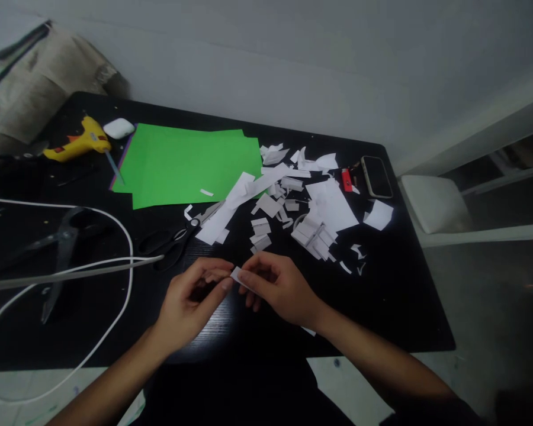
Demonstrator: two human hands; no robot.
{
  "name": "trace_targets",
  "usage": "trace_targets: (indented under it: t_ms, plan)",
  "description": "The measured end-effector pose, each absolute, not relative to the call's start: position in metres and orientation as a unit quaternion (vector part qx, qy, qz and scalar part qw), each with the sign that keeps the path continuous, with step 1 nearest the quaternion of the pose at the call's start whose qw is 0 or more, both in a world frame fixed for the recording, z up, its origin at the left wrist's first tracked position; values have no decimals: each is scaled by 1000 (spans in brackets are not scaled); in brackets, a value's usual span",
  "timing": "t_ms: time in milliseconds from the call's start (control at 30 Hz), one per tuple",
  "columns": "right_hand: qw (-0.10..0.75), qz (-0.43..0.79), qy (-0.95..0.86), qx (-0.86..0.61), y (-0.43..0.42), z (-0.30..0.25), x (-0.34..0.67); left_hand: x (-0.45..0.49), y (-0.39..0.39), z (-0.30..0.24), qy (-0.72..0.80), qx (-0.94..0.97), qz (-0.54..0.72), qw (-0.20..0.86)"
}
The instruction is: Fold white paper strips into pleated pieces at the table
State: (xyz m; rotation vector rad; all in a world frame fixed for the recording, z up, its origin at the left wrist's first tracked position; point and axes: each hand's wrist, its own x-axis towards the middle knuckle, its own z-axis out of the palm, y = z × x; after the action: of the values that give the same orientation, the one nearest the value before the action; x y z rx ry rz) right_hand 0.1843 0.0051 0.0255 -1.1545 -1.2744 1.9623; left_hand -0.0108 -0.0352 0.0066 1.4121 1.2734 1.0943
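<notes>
Between my hands, near the front of the black table, is a small piece of white paper (pixel 237 274). My right hand (pixel 275 285) pinches it between thumb and fingers. The thumb and fingertips of my left hand (pixel 198 294) close on its left edge. Just beyond my hands lie black-handled scissors (pixel 176 239), their blades running under a white paper strip (pixel 222 216). Small folded paper pieces (pixel 260 228) are scattered ahead of my right hand, beside a larger heap of cut white paper (pixel 317 234).
Green sheets (pixel 190 163) lie at the back. A yellow glue gun (pixel 82 142) and a white case (pixel 119 128) sit back left. A white cable (pixel 127 284) loops over larger scissors (pixel 64 242). A red lighter (pixel 347 180) and a phone (pixel 376 177) lie right.
</notes>
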Motion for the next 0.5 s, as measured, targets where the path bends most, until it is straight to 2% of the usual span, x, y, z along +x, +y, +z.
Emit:
trace_targets:
  t_ms: [267, 500]
  plan:
    - [276, 694, -505, -432, 2, 21, 183, -10, -35, 3, 503, 592, 473, 417]
    - [288, 684, -506, -440, 0, 21, 181, -9, -36, 3, 504, 570, 482, 436]
